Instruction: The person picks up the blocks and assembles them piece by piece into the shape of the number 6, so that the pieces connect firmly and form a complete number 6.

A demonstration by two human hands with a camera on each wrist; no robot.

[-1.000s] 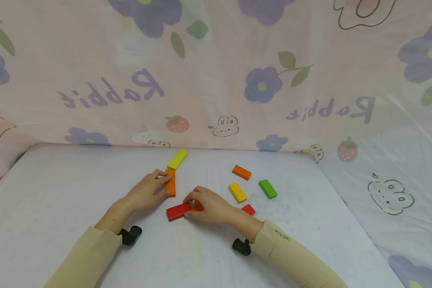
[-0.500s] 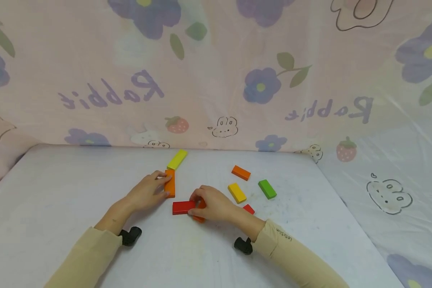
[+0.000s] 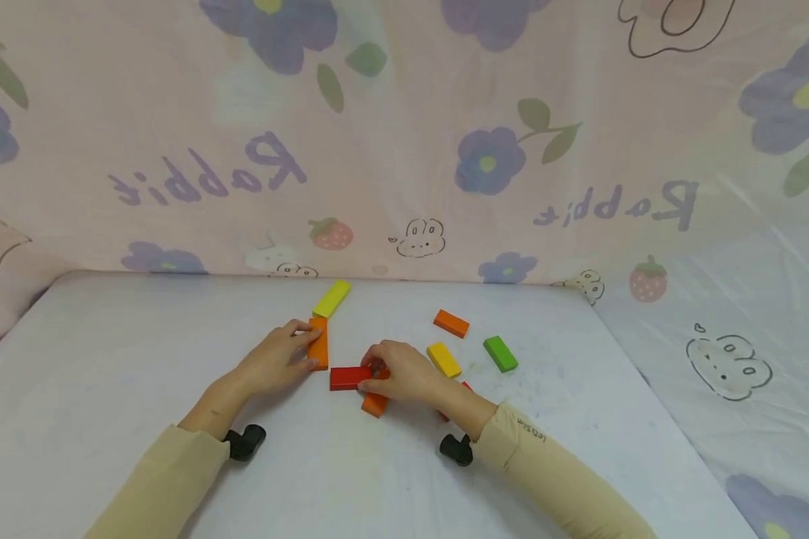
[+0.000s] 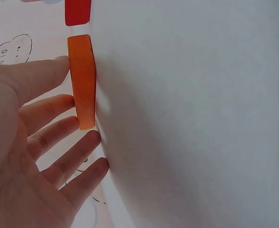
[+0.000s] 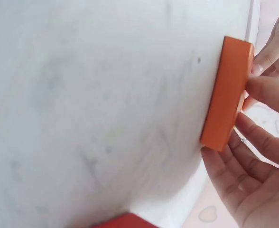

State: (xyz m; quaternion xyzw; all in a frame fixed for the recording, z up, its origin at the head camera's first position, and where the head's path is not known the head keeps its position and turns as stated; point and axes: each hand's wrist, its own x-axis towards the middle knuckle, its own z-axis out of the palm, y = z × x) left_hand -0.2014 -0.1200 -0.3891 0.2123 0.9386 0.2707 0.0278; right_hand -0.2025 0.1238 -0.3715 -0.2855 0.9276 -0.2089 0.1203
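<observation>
My left hand [image 3: 273, 359] rests its fingertips on an orange block [image 3: 318, 346], its fingers spread and fairly straight in the left wrist view. A yellow-green block [image 3: 332, 299] lies end to end with that orange block, at an angle. With thumb and forefinger, my right hand [image 3: 401, 372] pinches the right end of a red block [image 3: 347, 379], whose left end points towards the lower end of the orange one. Under my right hand lies a second orange block [image 3: 374, 404]; in the right wrist view this orange block [image 5: 227, 95] mostly hides the red one.
To the right lie an orange block [image 3: 452, 323], a yellow block [image 3: 443, 360] and a green block [image 3: 500, 354]. Another red block [image 5: 125, 222] is mostly behind my right forearm in the head view. A printed curtain [image 3: 404, 150] hangs behind the white table [image 3: 175, 322].
My right hand has moved the red block away from me and slightly right, turning it level. More of the orange block under that hand now shows. My left hand has stayed put.
</observation>
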